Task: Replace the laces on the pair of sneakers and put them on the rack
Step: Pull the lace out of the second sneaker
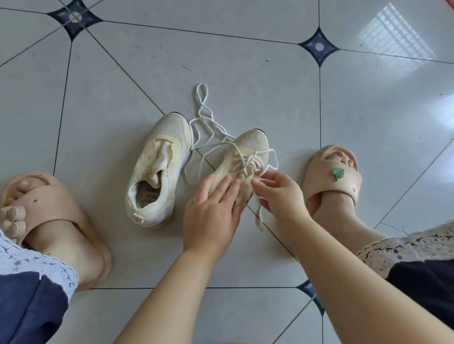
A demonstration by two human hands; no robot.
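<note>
Evidently I am mid-lace on the right sneaker (pixel 253 141), on the floor (pixel 232 54) near me: my left hand (pixel 211 212) presses flat on it, my right hand (pixel 280 193) pinches the lace (pixel 253 162), which next needs drawing through an eyelet, while the left sneaker (pixel 157 164) has none.

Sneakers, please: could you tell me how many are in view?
2. The left sneaker lies unlaced on the floor at centre. The right sneaker sits beside it, under the left hand, while the right hand pinches its lace. None appears hidden.
</note>
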